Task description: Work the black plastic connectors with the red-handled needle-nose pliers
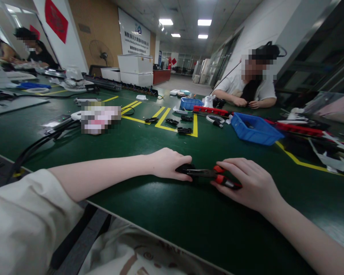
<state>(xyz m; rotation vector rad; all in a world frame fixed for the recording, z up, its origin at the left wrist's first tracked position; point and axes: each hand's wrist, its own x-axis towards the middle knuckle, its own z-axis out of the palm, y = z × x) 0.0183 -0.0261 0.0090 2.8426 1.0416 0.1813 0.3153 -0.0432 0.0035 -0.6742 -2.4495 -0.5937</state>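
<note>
My left hand (169, 164) pinches a small black part (185, 168) between thumb and fingers, just above the green tabletop. Its shape is mostly covered by the fingers. My right hand (248, 183) is closed around the red and black handles of a pair of needle-nose pliers (203, 173). The jaws point left and reach the black part; whether they grip it I cannot tell. Farther back, several similar black pieces (185, 130) lie in and beside a yellow-taped area.
A blue bin (255, 128) stands at the right, with a smaller blue basket (191, 103) farther back. Red strips (210, 110) and a coiled cable (215, 119) lie near them. Black cables (46, 139) run over the left side. A person (250, 84) sits across the table.
</note>
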